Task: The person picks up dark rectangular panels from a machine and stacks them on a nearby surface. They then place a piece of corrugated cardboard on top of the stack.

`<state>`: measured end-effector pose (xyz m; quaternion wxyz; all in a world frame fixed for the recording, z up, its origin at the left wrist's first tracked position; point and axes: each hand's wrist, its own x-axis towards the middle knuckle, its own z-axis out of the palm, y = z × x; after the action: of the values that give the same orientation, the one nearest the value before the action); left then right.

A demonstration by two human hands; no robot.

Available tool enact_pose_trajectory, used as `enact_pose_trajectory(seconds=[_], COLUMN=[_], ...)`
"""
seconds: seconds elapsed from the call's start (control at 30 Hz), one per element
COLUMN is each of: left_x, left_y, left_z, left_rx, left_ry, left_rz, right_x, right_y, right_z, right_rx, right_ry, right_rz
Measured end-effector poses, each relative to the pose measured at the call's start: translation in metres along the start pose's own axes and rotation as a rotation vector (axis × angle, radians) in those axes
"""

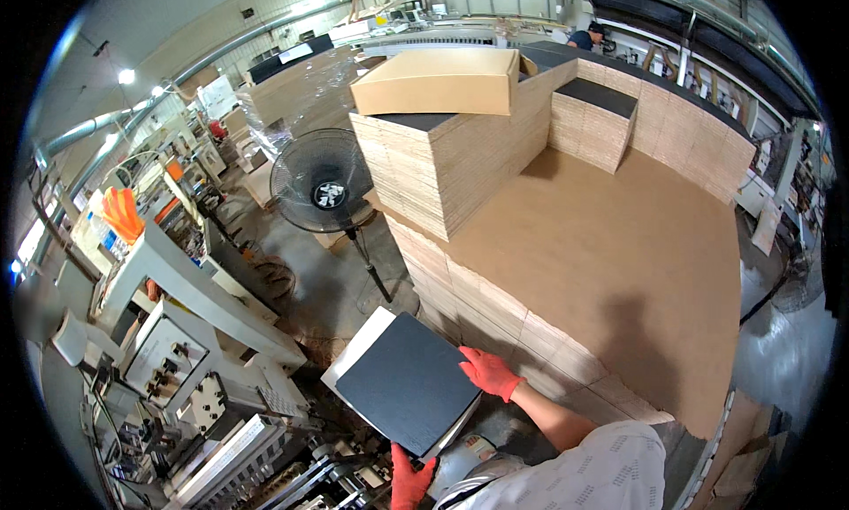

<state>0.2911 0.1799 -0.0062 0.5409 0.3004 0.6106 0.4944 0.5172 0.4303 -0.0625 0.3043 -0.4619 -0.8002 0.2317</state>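
A dark, flat square board (409,382) lies in front of me, tilted in view, over a pale board (358,344) that sticks out past its far left edge. My right hand (491,374), in a red glove, grips the dark board's right edge with fingertips on its top. At the near corner, my left hand (409,482), gloved in red too, grips the edge; part of its grip is hidden under the board. Whether the dark board rests fully on the pale one, I cannot tell.
To the right stands a large stack of boards (491,289) under a brown sheet (619,236), with taller board piles (398,165) and a cardboard box (438,76) on top. A pedestal fan (323,187) stands beyond. Machinery (168,360) fills the left. A person (584,39) is far back.
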Motion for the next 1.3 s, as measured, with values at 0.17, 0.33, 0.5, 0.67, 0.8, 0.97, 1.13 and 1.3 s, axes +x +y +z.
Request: enact_pose_trajectory(seconds=[0.17,0.33,0.5,0.67,0.8,0.97,1.13,1.3], left_x=[-0.001,-0.032,-0.065,-0.1,-0.117,-0.148,-0.191,-0.261], left_y=[-0.036,-0.042,-0.045,-0.05,-0.037,-0.058,-0.107,-0.158], left_z=[-0.021,-0.037,-0.052,-0.071,-0.084,-0.103,-0.104,-0.09], left_rx=[0.58,0.491,0.645,0.504,0.448,0.354,0.229,0.234], left_ry=[0.113,0.005,0.071,0.118,0.244,0.4,0.589,0.676], left_rz=[0.277,0.168,0.165,0.012,-0.06,-0.092,-0.098,-0.247], right_x=[0.003,0.0,-0.01,-0.041,-0.055,-0.094,-0.117,-0.121], right_y=[0.0,-0.024,-0.081,-0.171,-0.247,-0.322,-0.355,-0.35], right_z=[0.003,0.01,0.01,0.047,0.084,0.166,0.242,0.276], right_rx=[-0.059,-0.287,-0.197,0.036,0.342,0.54,0.258,-0.069], right_ry=[-0.006,-0.039,0.139,0.061,-0.424,-0.716,-0.759,-0.92], right_rz=[0.034,-0.03,-0.347,-0.574,-0.605,-0.926,-1.152,-0.987])
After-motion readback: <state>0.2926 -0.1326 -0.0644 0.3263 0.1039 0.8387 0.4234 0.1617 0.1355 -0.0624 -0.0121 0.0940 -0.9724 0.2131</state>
